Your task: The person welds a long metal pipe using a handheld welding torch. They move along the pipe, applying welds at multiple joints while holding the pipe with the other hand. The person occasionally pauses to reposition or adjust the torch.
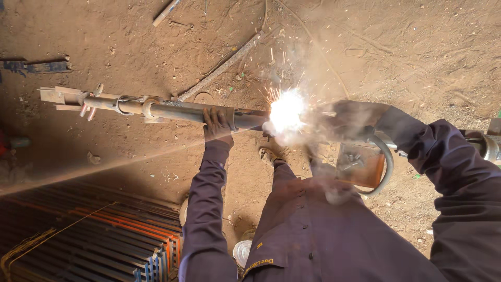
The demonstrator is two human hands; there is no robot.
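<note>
Over the bare dirt floor [428,47], in the head view, your left hand [216,122] is wrapped around the long grey steel pipe [177,110], clamped on it just left of the bright welding arc [286,112]. The pipe lies roughly level across the frame, its far end carrying welded rings and small tabs [88,102], its near end lost in glare and smoke. Your right hand [352,119], in a dark glove, is closed on what looks like the welding electrode holder [365,133], whose thick grey cable [386,167] loops down beside a rusty orange metal plate [361,166]. The two hands sit well apart, the arc between them.

You appear to be mid-weld, running a bead on the pipe. The next move calls for a steady left grip so the pipe does not roll, and a slow, even travel of the right hand along the joint.

Near your left elbow, a stack of dark and orange flat steel bars [104,235] lies on the floor; loose rods [222,68] rest beyond the pipe.
</note>
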